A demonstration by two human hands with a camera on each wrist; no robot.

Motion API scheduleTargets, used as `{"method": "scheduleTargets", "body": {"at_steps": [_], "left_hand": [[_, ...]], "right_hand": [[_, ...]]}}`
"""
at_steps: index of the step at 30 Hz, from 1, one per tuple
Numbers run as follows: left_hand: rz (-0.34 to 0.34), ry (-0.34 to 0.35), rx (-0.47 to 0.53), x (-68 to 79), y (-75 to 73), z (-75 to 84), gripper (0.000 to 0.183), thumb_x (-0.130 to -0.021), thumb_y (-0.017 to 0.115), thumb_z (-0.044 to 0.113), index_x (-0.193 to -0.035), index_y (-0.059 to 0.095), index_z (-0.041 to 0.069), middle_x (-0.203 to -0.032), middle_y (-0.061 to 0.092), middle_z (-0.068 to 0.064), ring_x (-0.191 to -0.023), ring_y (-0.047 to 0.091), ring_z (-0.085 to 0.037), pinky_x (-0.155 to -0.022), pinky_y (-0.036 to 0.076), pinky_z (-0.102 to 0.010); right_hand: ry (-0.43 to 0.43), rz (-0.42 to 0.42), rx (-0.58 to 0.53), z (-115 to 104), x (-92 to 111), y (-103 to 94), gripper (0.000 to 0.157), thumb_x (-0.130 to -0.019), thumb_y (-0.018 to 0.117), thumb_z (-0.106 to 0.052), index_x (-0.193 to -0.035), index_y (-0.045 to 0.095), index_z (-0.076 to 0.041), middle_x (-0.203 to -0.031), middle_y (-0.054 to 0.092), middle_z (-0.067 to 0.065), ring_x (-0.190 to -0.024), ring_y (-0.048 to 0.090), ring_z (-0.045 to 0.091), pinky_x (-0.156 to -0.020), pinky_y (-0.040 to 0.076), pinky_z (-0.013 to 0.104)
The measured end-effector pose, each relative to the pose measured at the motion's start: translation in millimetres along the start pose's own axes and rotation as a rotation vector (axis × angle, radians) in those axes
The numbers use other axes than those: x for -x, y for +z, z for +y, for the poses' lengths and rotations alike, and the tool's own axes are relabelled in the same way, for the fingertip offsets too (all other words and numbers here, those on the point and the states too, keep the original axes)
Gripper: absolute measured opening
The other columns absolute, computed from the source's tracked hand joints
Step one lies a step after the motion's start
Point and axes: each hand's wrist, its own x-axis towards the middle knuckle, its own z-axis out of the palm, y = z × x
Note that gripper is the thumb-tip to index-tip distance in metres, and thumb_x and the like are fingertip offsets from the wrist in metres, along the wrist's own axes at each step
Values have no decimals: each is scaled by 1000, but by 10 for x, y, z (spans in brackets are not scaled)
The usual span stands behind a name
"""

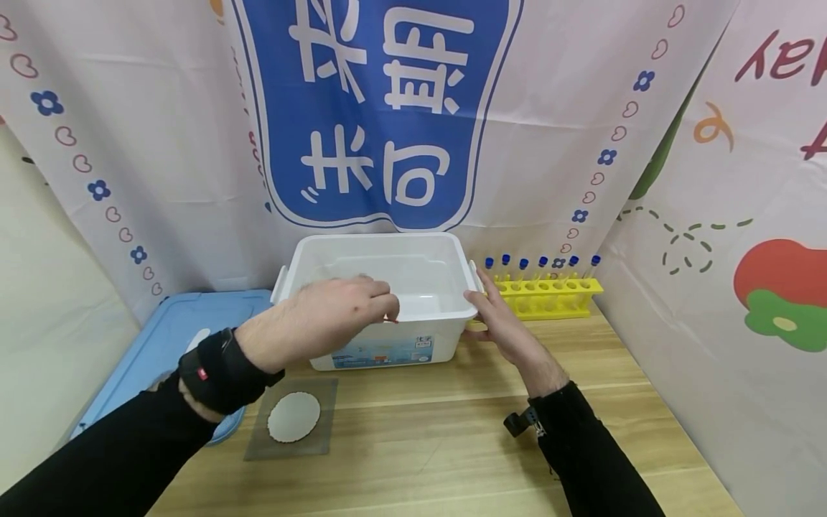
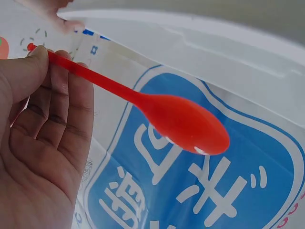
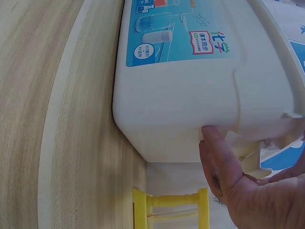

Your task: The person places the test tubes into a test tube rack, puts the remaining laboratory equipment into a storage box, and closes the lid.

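Observation:
A red plastic spoon point(image 2: 183, 121) is in my left hand point(image 1: 339, 309), pinched near the handle's end between thumb and fingers. That hand is over the front rim of a white plastic box point(image 1: 388, 343), and only a sliver of the spoon shows in the head view. My right hand point(image 1: 507, 323) holds the box at its right side, thumb on the rim. In the right wrist view its fingers point(image 3: 221, 155) press the side wall below the white handle point(image 3: 255, 164). The box's visible inner floor is bare, but the left hand hides part of it.
A yellow rack point(image 1: 549, 298) with several blue-capped tubes stands right of the box. On the left lies a blue lid point(image 1: 213, 309) with a white item on it, partly hidden by the arm. A grey mesh square with a white disc point(image 1: 293, 416) lies on the wooden table point(image 1: 426, 452).

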Motion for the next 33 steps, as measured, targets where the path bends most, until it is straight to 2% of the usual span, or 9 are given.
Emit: {"method": "scheduleTargets", "body": {"at_steps": [4,7,11,18,24,33], "left_hand": [[7,-17,16,-94,-37,-99,31,-100,88,-7,-123,80,12,-115,84,-2,-107,80,-19,-93,72,-35],[22,-34,39,-162,-43,-181,18,-108,82,-1,-122,80,11,-114,85,-3,-105,80,-19,-93,72,-37],[22,-57,59,-257,-33,-308,14,-111,79,3,-122,80,10,-114,84,-5,-103,79,-20,-94,72,-39],[4,-94,68,-419,-9,-509,12,-114,76,7,-125,80,9,-117,84,-7,-105,80,-22,-98,72,-40],[-22,-164,92,-587,38,-672,13,-118,72,10,-127,80,13,-119,82,-6,-107,76,-23,-102,70,-40],[-62,-242,163,-758,188,-938,15,-120,68,12,-131,78,12,-121,80,-7,-109,71,-27,-105,68,-41]], "right_hand": [[4,0,2,0,-6,4,82,-123,48,-52,-189,-1,-45,-199,7,20,-171,44,58,-123,55,76],[1,-1,8,3,-7,1,82,-123,48,-52,-189,-1,-45,-199,7,20,-171,44,58,-123,55,76],[2,-2,8,0,-2,-6,81,-123,47,-53,-189,0,-46,-199,8,20,-172,43,59,-124,54,76],[2,-2,5,-10,8,1,82,-123,48,-53,-189,0,-45,-198,8,21,-171,43,59,-124,55,75],[-2,-6,7,5,3,-8,81,-124,47,-52,-189,-1,-45,-199,7,21,-171,44,59,-123,55,75],[2,-5,11,-4,6,-7,82,-124,47,-51,-189,-2,-44,-198,7,22,-171,44,59,-124,55,74]]}}
